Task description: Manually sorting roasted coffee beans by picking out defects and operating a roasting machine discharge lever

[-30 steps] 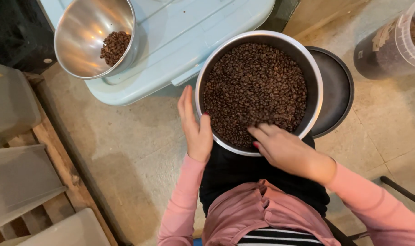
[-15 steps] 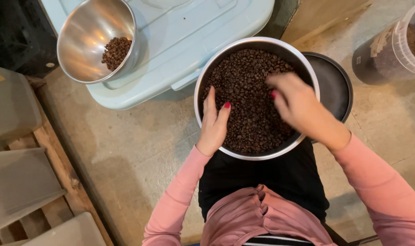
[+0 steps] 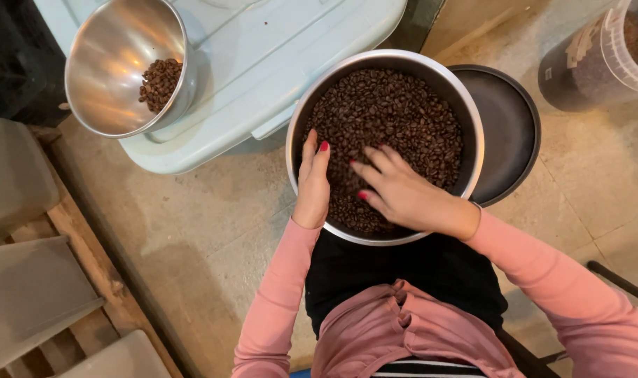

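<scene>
A big steel bowl [image 3: 474, 126] full of dark roasted coffee beans [image 3: 396, 119] rests on my lap. My left hand [image 3: 312, 183] grips the bowl's left rim, thumb inside over the beans and fingers outside. My right hand [image 3: 397, 192] lies on the beans in the near half of the bowl, fingers spread and pointing left, holding nothing that I can see. Both arms wear pink sleeves.
A smaller steel bowl [image 3: 105, 77] with a few beans stands on a pale blue bin lid [image 3: 277, 56] at the upper left. A dark round lid [image 3: 508, 133] lies right of the big bowl. A clear tub [image 3: 599, 56] is at the top right. Wooden pallet [image 3: 88, 280] and grey crates at left.
My right hand swept from the bowl's near edge to its far right, then back to the near middle. My left hand shifted from outside the rim to gripping it.
</scene>
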